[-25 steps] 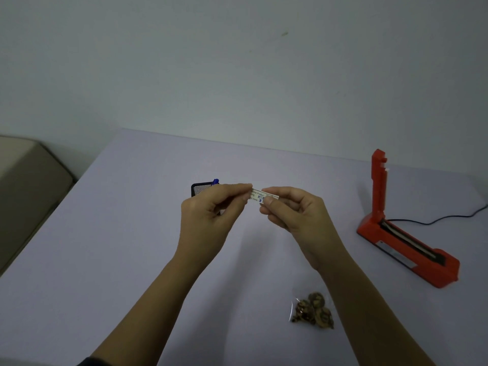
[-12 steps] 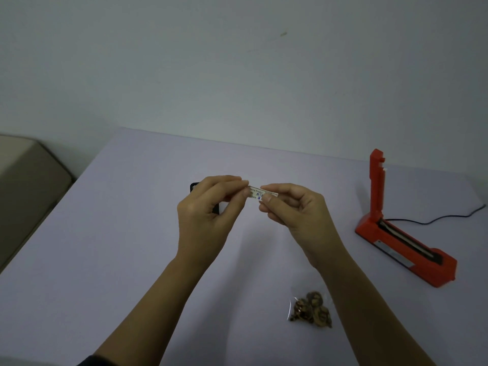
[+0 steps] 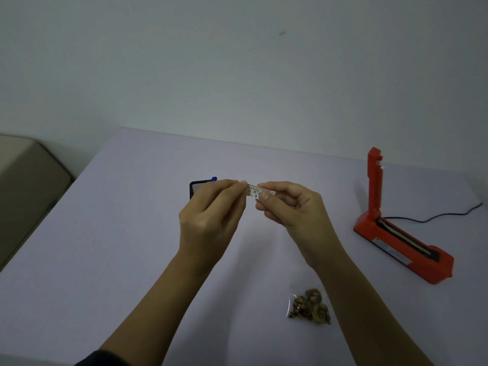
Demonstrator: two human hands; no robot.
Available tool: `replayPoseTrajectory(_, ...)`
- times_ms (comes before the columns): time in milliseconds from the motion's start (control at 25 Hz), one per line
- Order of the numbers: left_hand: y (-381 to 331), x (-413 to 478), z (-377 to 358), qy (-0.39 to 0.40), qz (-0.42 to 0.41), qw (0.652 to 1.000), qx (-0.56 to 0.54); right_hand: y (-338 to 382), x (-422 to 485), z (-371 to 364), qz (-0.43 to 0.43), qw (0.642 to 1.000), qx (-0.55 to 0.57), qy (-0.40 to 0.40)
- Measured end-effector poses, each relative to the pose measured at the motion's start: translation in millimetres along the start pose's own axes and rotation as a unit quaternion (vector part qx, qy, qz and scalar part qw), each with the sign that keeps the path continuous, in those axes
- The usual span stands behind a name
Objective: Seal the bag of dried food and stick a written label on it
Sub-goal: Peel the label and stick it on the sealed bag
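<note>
I hold the small white paper label (image 3: 254, 192) with blue writing above the pale lilac desk (image 3: 118, 247). My left hand (image 3: 211, 220) pinches its left end and my right hand (image 3: 293, 210) its right end, fingers (image 3: 229, 184) clamped on it. The clear plastic bag of brown dried food (image 3: 309, 307) lies on the desk beside my right forearm, well apart from the label.

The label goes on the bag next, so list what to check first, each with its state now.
1. Grip on the label: ok, the left hand and the right hand pinch its two ends.
2. Writing on the label: ok, blue writing shows.
3. Backing peeled off: cannot tell.
4. The bag of dried food lies free on the table, near the right forearm: ok.
5. Seal on the bag of dried food: cannot tell.
6. The sealer stands apart from it, arm raised: ok.
</note>
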State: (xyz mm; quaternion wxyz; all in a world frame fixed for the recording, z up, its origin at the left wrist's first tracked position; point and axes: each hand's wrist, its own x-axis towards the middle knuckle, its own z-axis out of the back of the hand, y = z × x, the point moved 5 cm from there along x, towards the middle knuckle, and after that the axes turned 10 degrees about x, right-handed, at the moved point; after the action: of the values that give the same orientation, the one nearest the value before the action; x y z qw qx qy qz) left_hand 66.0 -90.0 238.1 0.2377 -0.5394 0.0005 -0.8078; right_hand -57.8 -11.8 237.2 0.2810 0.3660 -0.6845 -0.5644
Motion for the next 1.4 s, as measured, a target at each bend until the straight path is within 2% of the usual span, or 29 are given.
replayPoseTrajectory(440,2,-2,-11,0.047,0.033,0.997,-0.052,-4,-3,-3,0.008,1.000,-0.009,-0.003)
replayPoseTrajectory(560,4,-4,-9,0.047,0.050,0.996,-0.062,-6,-3,-5,-0.007,1.000,-0.004,0.030)
replayPoseTrajectory(680,12,-3,-9,0.068,0.141,0.978,-0.134,-12,-3,-9,-0.038,0.996,0.016,0.082)
replayPoseTrajectory(760,16,-5,-13,0.108,0.192,0.956,-0.192,-16,0,-8,-0.019,0.997,-0.018,0.071)
replayPoseTrajectory(880,12,-9,-15,0.133,0.160,0.960,-0.187,-16,3,-11,0.024,0.995,-0.076,0.062)
replayPoseTrajectory(1040,8,-16,-16,0.132,0.129,0.973,-0.139,-20,4,-9,0.019,0.997,-0.063,0.047)
replayPoseTrajectory(1160,8,-19,-17,0.148,0.135,0.968,-0.154,-26,7,-9,0.007,0.997,-0.063,0.041)
replayPoseTrajectory(1240,11,-18,-18,0.187,0.176,0.944,-0.206,-30,10,-9,0.006,0.997,-0.059,0.049)
replayPoseTrajectory(1400,32,-21,-25,0.291,0.313,0.850,-0.308,-34,18,-1,0.025,0.996,-0.064,0.058)
